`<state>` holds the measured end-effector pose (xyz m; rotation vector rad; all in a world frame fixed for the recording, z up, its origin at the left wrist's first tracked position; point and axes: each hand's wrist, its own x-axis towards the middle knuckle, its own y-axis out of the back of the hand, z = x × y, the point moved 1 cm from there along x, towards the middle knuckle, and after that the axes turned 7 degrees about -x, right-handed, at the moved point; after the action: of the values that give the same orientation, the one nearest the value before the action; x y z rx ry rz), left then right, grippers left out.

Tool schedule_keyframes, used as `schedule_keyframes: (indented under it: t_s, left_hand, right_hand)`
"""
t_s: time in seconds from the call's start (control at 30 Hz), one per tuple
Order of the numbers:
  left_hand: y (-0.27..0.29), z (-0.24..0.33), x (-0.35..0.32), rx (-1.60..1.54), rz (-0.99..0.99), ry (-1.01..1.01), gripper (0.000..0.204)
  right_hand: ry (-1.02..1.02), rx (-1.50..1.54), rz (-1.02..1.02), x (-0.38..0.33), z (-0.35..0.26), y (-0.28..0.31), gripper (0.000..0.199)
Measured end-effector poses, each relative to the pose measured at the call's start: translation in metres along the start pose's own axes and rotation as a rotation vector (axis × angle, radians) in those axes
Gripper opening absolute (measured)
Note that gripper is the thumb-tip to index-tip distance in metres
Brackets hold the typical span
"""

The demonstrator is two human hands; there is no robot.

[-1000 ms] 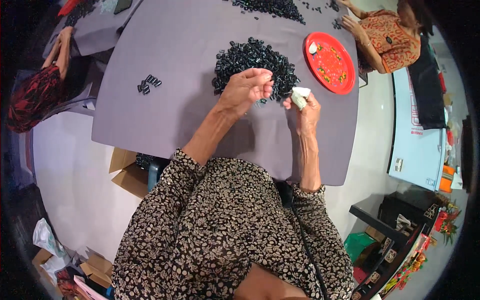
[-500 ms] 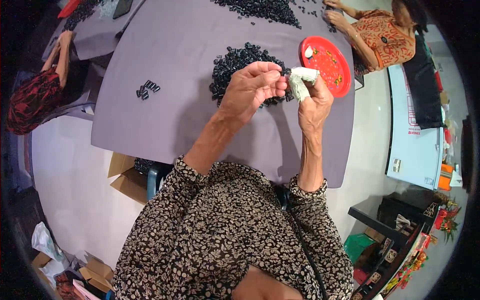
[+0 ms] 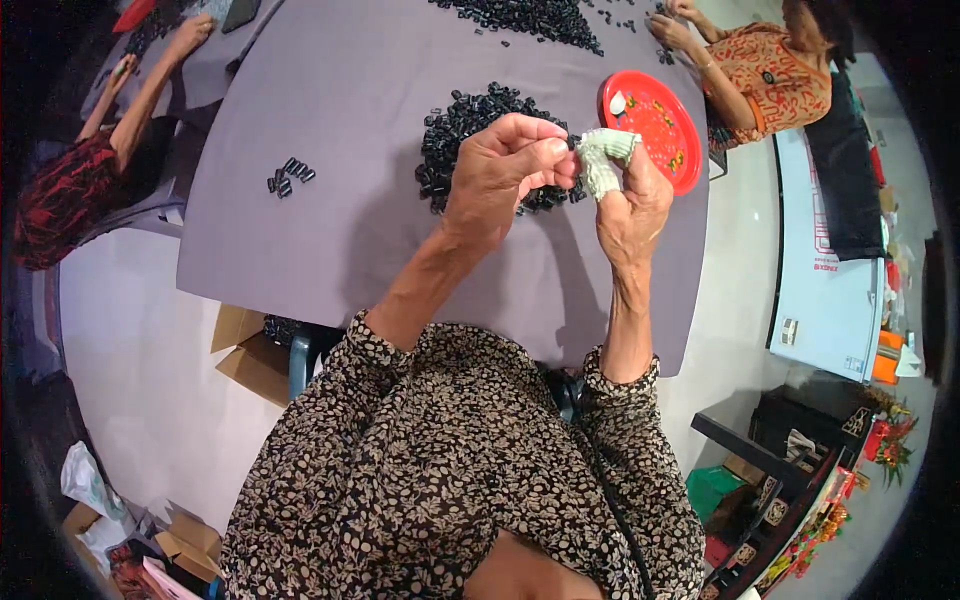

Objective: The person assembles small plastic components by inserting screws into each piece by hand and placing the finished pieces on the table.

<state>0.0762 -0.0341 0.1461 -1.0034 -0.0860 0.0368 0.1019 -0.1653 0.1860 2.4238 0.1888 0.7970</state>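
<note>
My left hand (image 3: 500, 180) is raised over the table, its thumb and forefinger pinched together. A small black piece (image 3: 573, 143) shows at its fingertips, partly hidden and close against the dark pile behind. Facing it, my right hand (image 3: 632, 212) has pale green-white ribbed fabric (image 3: 605, 160) around its fingers. Those fingers bend toward the left fingertips; whether they also grip something is hidden. Below and behind both hands lies a heap of small black shiny pieces (image 3: 465, 135).
Right of the heap is a red round tray (image 3: 645, 125) with small items. Several loose black pieces (image 3: 290, 175) lie on the grey tablecloth (image 3: 300, 240) at left. Two people work nearby, one at far right (image 3: 765, 85), another at left (image 3: 80, 190). An open cardboard box (image 3: 250, 365) stands below the table edge.
My hands keep nearly the same pose; the fabric-covered right fingers have turned slightly. The person at left has moved their hands apart, one reaching farther out.
</note>
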Motion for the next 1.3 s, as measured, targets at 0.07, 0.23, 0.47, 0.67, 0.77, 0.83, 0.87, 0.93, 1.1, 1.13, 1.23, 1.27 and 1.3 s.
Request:
schedule_keyframes:
  t_s: [0.07, 0.23, 0.47, 0.67, 0.77, 0.83, 0.87, 0.93, 1.1, 1.13, 1.23, 1.27, 1.3]
  left_hand:
    - [0.000, -0.001, 0.002, -0.007, -0.005, -0.001, 0.014]
    - [-0.002, -0.001, 0.007, 0.019, -0.065, 0.003, 0.013]
    - [-0.002, 0.004, 0.006, 0.182, -0.063, -0.029, 0.014]
    - [-0.005, 0.010, 0.001, 0.204, -0.010, -0.064, 0.014]
    - [-0.009, 0.009, 0.002, 0.247, 0.001, -0.078, 0.014]
    - [-0.009, 0.008, 0.005, 0.272, 0.019, -0.077, 0.016]
    - [-0.010, 0.010, 0.007, 0.272, 0.028, -0.073, 0.016]
    - [-0.010, 0.014, 0.012, 0.195, -0.010, -0.079, 0.018]
    - [-0.006, 0.038, 0.018, 0.096, 0.045, -0.124, 0.024]
    - [-0.002, 0.040, 0.017, 0.098, 0.055, -0.125, 0.024]
    - [0.007, 0.049, 0.017, 0.119, 0.083, -0.171, 0.025]
    - [0.009, 0.049, 0.016, 0.118, 0.086, -0.171, 0.025]
    - [0.009, 0.051, 0.015, 0.135, 0.094, -0.169, 0.025]
  right_hand:
    - [-0.015, 0.013, -0.040, 0.002, 0.000, 0.003, 0.023]
    - [0.007, 0.001, -0.077, 0.012, 0.007, 0.007, 0.023]
    - [-0.040, 0.105, -0.175, 0.017, 0.010, 0.008, 0.023]
    - [0.030, 0.052, -0.209, 0.020, 0.004, 0.009, 0.021]
    - [0.126, -0.069, -0.180, 0.022, 0.000, 0.008, 0.020]
    - [0.199, -0.150, -0.152, 0.025, -0.003, 0.008, 0.020]
    - [0.184, -0.094, -0.160, 0.028, -0.004, 0.009, 0.020]
    - [0.160, -0.032, -0.175, 0.036, -0.008, 0.008, 0.021]
    - [-0.047, 0.173, -0.171, 0.028, 0.006, 0.001, 0.020]
    - [-0.031, 0.145, -0.222, 0.023, 0.011, -0.005, 0.019]
    - [-0.065, -0.001, -0.446, -0.001, 0.035, -0.034, 0.027]
    - [-0.110, -0.062, -0.487, -0.010, 0.047, -0.046, 0.027]
    - [-0.110, -0.062, -0.490, -0.014, 0.053, -0.053, 0.027]
